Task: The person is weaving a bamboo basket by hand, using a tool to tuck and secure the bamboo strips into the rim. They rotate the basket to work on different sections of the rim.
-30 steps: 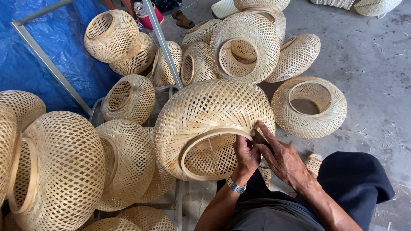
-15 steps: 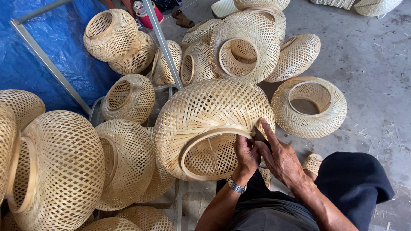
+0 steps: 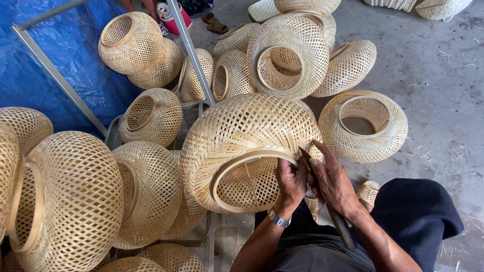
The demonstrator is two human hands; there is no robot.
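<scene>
- Lying all around on the concrete floor (image 3: 443, 100) and against a blue tarp (image 3: 45, 70): over a dozen woven shades; exact count unclear.
- One bamboo shade (image 3: 252, 136) rests before the knees, left hand (image 3: 292, 184) pinching its rim.
- Right hand (image 3: 333, 184) grips one dark knife (image 3: 322, 196).

I note a grey concrete floor (image 3: 443, 100), littered with straw bits. A blue tarpaulin (image 3: 55, 60) covers the left side behind a grey metal frame (image 3: 60, 80).

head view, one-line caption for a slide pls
Both hands, left hand and right hand, work a tool at a woven basket's rim.
</scene>
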